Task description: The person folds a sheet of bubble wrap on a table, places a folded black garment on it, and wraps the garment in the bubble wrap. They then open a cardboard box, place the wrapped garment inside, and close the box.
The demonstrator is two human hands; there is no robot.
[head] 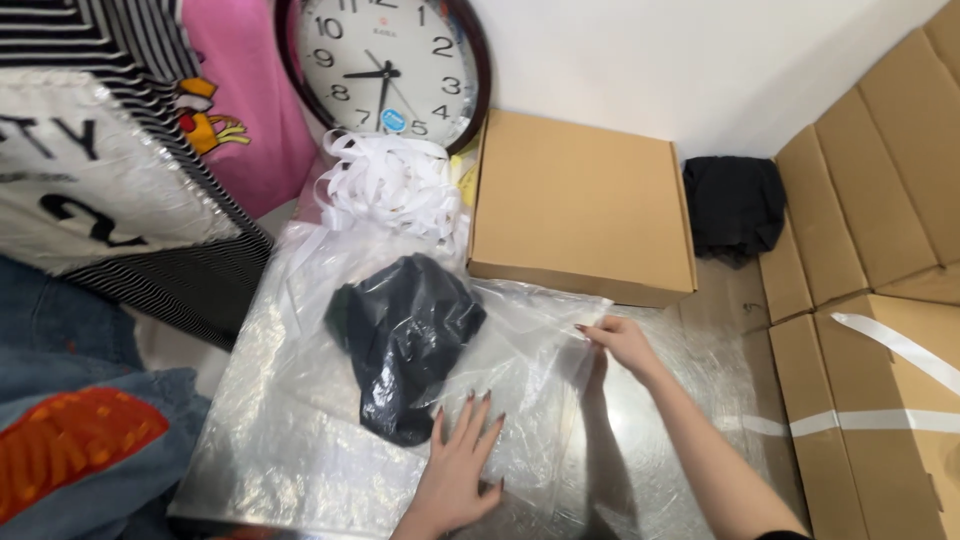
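The left hand lies flat, fingers spread, on the clear plastic bag just near of the dark garment bunched inside it at the middle of the table; the right hand pinches the bag's right edge. The slick film could slip from that pinch or tear if tugged, and the garment may bunch further. Glare hides the bag's opening and outline; the garment's kind is unclear, and both forearms are cut off.

Bright, even indoor light; soft glare on the clear plastic bag and the table; faint shadow beneath the right hand; edges slightly bowed.
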